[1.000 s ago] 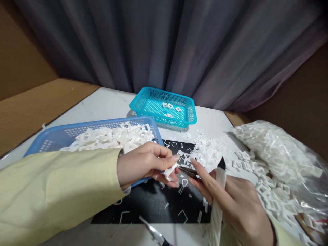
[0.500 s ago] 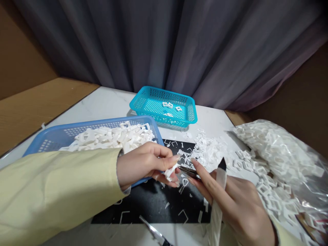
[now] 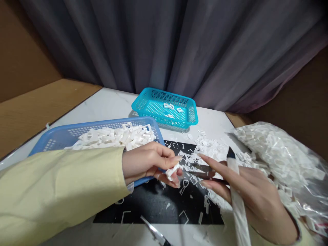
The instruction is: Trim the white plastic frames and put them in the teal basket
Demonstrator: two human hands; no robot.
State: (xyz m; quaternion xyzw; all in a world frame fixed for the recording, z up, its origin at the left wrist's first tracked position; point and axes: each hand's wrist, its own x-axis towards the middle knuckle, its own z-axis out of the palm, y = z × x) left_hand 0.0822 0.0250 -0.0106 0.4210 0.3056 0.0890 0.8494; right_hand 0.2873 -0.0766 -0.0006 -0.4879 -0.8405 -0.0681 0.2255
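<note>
My left hand pinches a small white plastic piece between thumb and fingers, above the black mat. To its right, my right hand grips a dark metal tweezer-like tool. The tool's two slim prongs point left, spread apart, a short gap from the white piece. Its rear end is hidden by my fingers. A white-wrapped stick with a black pointed tip is also tucked among the fingers of my right hand.
A blue basket heaped with white pieces stands left; a turquoise basket behind holds several. White scraps litter the mat and table. On the right lies a clear bag of white pieces. A metal-bladed tool lies in front.
My right hand has pulled back to the right, drawing the metal tool off the white piece, and its prongs have spread. My left hand keeps its pinch. The view has shifted slightly.
</note>
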